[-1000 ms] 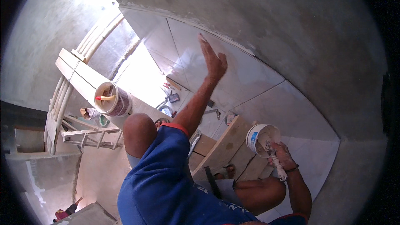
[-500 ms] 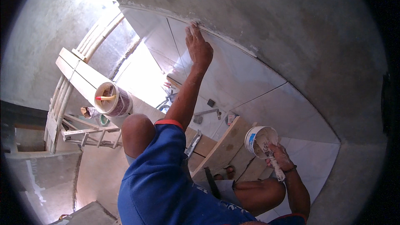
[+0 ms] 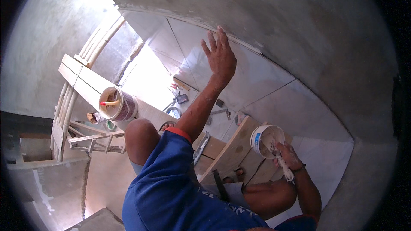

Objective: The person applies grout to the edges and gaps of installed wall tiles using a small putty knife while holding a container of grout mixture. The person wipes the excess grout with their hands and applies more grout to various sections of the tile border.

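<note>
My left hand [image 3: 222, 60] is raised with its fingers spread and nothing in it. Its fingertips are at the upper edge of the pale marbled wall tiles [image 3: 252, 75], just below the bare grey plaster; whether they touch cannot be made out. Low on the right, my right hand [image 3: 291, 157] is closed at the rim of a small white tub [image 3: 257, 141] holding off-white paste. A paste-smeared tool [image 3: 284, 167] lies in the same grip, its handle pointing down out of the tub. The tool's working end is hidden in the tub and paste.
A larger bucket [image 3: 124, 110] with a red-and-yellow-handled brush [image 3: 110, 103] stands on a plank [image 3: 81, 77] at the left, near bamboo poles [image 3: 64, 107]. A wooden ladder [image 3: 92, 140] is beneath. Wooden boards [image 3: 233, 147] lie under me. Several tools rest far below, near another foot [image 3: 168, 125].
My left hand has shifted right along the tiles' upper edge, and its fingers have spread apart. The right hand keeps its hold on the tub and tool, nearly unmoved.
</note>
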Motion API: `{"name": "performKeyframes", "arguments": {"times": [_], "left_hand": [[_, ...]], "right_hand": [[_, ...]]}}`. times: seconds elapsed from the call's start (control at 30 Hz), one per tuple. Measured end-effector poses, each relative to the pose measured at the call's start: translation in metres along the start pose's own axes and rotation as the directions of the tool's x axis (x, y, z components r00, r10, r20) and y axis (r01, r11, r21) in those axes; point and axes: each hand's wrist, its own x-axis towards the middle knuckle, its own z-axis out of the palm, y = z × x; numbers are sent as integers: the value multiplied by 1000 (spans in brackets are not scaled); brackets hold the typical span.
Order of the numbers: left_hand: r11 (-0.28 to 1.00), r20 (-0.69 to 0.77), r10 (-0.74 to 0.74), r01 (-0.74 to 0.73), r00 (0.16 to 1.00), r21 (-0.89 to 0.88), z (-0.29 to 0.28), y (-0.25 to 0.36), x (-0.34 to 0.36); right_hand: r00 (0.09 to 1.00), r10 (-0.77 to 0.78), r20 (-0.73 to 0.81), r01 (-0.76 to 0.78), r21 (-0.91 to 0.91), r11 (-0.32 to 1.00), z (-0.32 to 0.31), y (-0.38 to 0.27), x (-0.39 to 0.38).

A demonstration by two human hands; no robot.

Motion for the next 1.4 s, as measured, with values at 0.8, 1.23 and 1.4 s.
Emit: {"name": "performKeyframes", "arguments": {"times": [0.8,1.23,1.4], "left_hand": [[30,238,104,236,966,-971,-18,94,-89],[880,523,431,-472,735,-61,-49,105,-44],[664,735,342,-704,586,253,-50,113,-37]], "right_hand": [[990,-41,-132,63,169,984,-10,11,-15],[993,41,-113,-25,136,990,-15,22,-2],[995,31,-99,-17,134,991,-14,24,-1]]}}
